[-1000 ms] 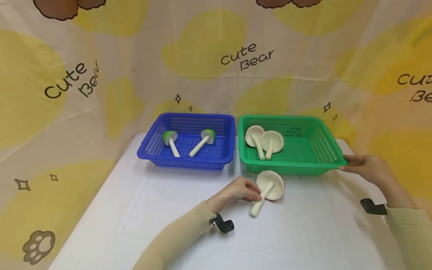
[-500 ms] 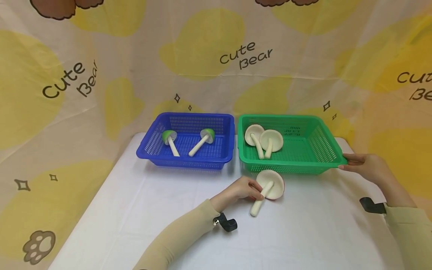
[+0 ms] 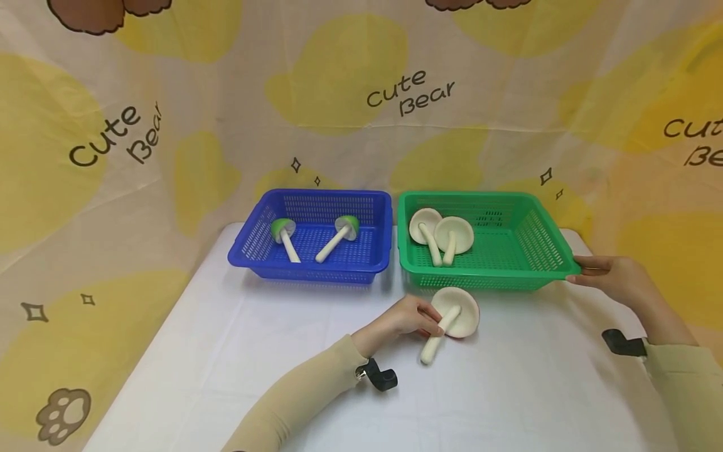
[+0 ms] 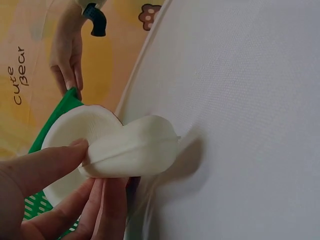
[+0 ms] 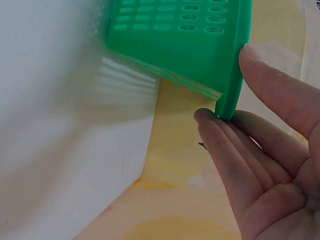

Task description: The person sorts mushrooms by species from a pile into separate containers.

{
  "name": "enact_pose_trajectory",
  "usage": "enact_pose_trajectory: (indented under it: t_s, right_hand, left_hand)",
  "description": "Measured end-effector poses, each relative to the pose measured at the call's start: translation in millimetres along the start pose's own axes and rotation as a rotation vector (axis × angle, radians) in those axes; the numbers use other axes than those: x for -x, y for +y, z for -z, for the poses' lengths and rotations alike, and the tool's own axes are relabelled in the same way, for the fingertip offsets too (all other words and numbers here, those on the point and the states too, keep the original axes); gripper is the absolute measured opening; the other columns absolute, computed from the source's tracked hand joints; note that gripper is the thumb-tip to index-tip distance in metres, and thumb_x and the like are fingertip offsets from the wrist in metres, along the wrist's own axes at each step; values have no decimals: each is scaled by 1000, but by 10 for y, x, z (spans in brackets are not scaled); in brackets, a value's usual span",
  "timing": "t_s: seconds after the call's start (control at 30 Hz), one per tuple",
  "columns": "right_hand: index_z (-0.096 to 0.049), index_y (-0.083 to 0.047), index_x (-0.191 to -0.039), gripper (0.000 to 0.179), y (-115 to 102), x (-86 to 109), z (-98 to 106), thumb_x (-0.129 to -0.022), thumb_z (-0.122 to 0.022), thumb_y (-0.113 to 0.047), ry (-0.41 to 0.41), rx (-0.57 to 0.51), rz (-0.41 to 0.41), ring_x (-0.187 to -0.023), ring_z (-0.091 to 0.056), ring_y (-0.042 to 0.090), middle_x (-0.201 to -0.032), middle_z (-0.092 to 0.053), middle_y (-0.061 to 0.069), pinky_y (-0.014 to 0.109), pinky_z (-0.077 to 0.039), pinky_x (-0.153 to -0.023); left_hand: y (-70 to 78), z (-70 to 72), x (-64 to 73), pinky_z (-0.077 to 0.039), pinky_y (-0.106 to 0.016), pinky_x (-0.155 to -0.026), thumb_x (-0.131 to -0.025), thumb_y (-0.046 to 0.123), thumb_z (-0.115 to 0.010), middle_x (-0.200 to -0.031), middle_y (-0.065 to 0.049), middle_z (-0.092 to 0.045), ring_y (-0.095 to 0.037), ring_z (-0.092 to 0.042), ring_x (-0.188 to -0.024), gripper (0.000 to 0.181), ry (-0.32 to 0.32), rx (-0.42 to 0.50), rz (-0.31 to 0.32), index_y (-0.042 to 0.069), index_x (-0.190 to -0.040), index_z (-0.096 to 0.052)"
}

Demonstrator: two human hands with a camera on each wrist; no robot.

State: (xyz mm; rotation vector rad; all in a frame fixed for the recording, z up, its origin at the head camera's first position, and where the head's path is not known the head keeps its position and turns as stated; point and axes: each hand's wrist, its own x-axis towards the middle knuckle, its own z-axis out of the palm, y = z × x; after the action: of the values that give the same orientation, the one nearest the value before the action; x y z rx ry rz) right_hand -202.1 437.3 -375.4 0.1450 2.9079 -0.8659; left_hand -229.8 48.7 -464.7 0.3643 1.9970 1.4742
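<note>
My left hand (image 3: 411,316) pinches the stem of a toy mushroom (image 3: 462,317) in front of the green basket. Its pale, dished underside faces up, and the left wrist view shows thumb and fingers on either side of the thick white stem (image 4: 137,150). My right hand (image 3: 612,282) grips the rim of the green basket (image 3: 486,276) at its front right corner. In the right wrist view the thumb lies on one side of the rim (image 5: 231,102) and the fingers on the other. Two similar pale mushrooms (image 3: 455,233) lie inside at the left.
A blue basket (image 3: 316,271) stands left of the green one, a narrow gap between them. Two green-capped mushrooms (image 3: 348,227) lie in it. Both baskets stand at the back of the white-covered table (image 3: 226,351), before a patterned cloth (image 3: 339,75).
My left hand has shifted slightly to the right, still pinching the mushroom, whose cap has moved a little right and nearer. The right hand keeps its hold on the green basket's rim.
</note>
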Motion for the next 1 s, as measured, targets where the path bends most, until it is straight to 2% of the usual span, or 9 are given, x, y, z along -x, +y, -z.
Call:
enact_pose_trajectory:
  t_s: [0.23,0.63,1.0]
  right_hand:
    - [-44,3,-137,80,-10,12,9,-83,-66,-51,-2,-3,-7,-122,-33,58,-118,-61,28,69,-38,-86]
    - [-45,2,-137,79,1,3,2,-83,-66,-52,1,10,-9,-122,-32,58,-117,-61,28,67,-39,-85]
    - [-45,3,-136,80,-2,10,-7,-83,-67,-51,8,-4,6,-123,-33,58,-117,-62,27,68,-38,-88]
  left_hand:
    - [74,-43,42,-61,-31,-65,-72,2,-79,-78,-7,-72,-10,-66,-64,22,-15,20,2,2,-93,-73]
    - [305,-106,120,-61,-38,-72,-73,-2,-77,-83,-10,-73,-13,-69,-72,24,-90,103,-92,0,-96,-72]
    - [538,-137,98,-60,-42,-78,-75,-2,-75,-86,-12,-73,-11,-68,-71,25,-100,138,-98,-1,-100,-71]
